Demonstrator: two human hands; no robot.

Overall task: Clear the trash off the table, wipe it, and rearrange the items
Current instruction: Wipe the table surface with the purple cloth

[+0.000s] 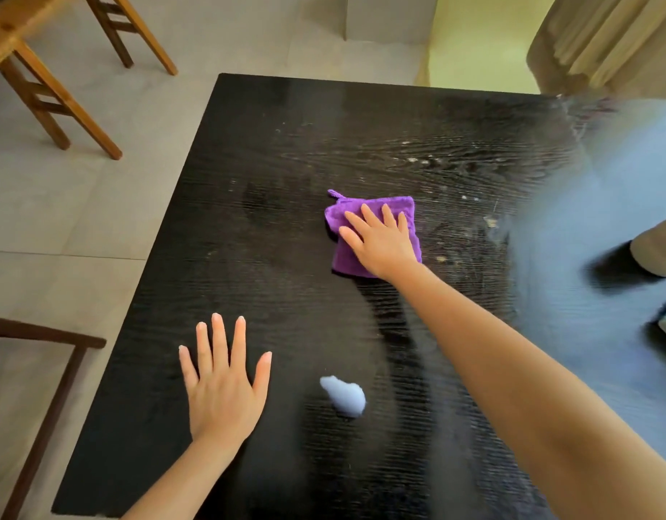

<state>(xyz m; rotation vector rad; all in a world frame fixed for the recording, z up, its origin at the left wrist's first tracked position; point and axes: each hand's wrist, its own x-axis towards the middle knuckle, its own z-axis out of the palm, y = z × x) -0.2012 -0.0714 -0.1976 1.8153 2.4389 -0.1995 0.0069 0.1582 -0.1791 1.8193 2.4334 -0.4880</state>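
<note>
A folded purple cloth (406, 210) lies near the middle of the black wood-grain table (271, 204). My right hand (380, 240) presses flat on the cloth with fingers spread. My left hand (222, 384) rests flat on the table near the front left, fingers apart, holding nothing. A small pale blue blob (344, 395), perhaps foam or a reflection, sits on the table between my arms. Crumbs and light smears (429, 161) dot the table's far right part.
Wooden chair legs (57, 106) stand on the tiled floor at the far left. A dark chair frame (50, 377) sits by the table's front left corner. A curtain (605, 43) hangs at the far right. The right side is blurred.
</note>
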